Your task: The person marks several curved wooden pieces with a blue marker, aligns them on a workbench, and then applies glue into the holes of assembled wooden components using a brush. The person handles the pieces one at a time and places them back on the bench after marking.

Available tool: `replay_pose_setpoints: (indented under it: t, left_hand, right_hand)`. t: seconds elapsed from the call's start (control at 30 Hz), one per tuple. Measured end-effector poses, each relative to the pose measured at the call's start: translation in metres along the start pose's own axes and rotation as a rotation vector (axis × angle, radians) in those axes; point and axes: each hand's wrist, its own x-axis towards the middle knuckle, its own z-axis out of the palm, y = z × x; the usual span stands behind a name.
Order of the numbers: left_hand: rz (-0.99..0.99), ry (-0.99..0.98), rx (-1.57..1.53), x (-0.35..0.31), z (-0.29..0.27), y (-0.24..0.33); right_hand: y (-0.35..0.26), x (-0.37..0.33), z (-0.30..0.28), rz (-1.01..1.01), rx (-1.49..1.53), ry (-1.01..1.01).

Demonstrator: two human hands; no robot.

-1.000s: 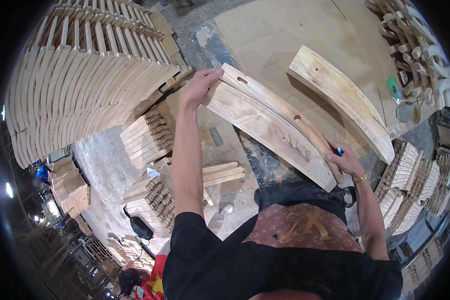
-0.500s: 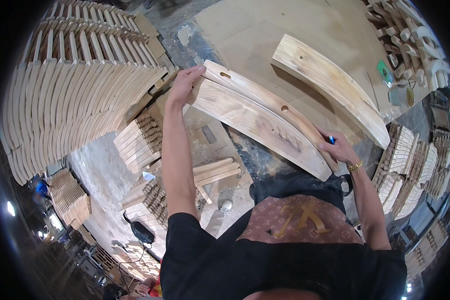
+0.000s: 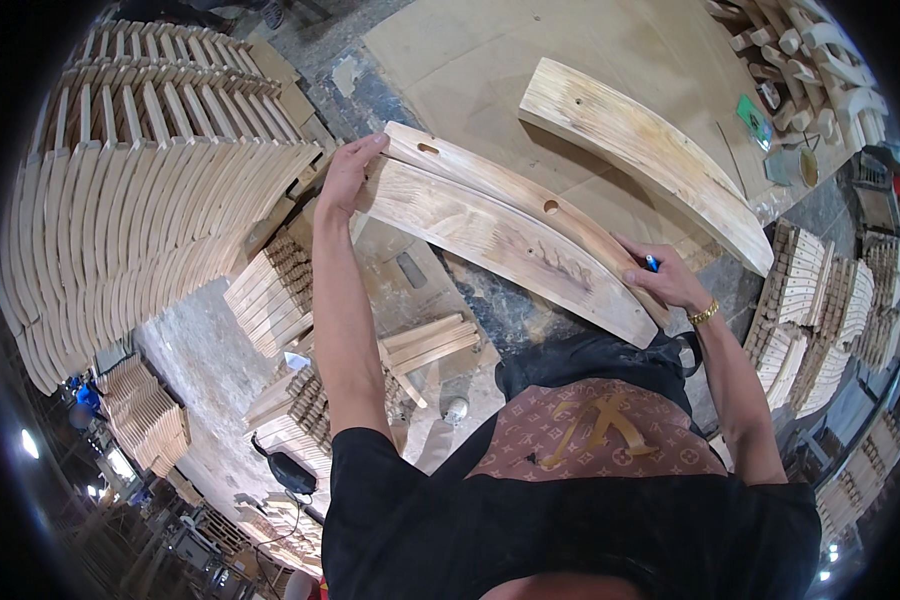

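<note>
A curved wooden rail with a slot and a round hole lies along a wider curved board, which has a dark stain near its right end. A thin dark seam runs between them. My left hand is closed round the far left end, its thumb and fingertips on the rail's tip. At the near right end my right hand is closed over the rail, and a blue pen pokes up from its fingers. Beyond them a thick curved wooden block rests apart on the cardboard-covered table.
Tall stacks of curved wooden parts rise at the left. More wooden parts are piled at the right. A small cup and a green item sit by the table's right edge. Loose wooden strips lie below the board.
The whole view has shifted slightly, so most things sit a little further left. Both hands keep their hold on the wood, with no clear movement along it.
</note>
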Motion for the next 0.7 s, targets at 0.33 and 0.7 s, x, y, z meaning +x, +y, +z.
replay_pose_setpoints:
  t: [0.33, 0.7]
  left_hand:
    - [-0.009, -0.012, -0.023, -0.0009, 0.0006, 0.0013]
    - [-0.033, 0.006, 0.0, -0.0014, 0.0023, 0.002]
  right_hand:
    - [0.0, -0.0006, -0.0002, 0.025, -0.005, -0.002]
    - [0.0021, -0.0004, 0.0005, -0.002, -0.027, 0.02]
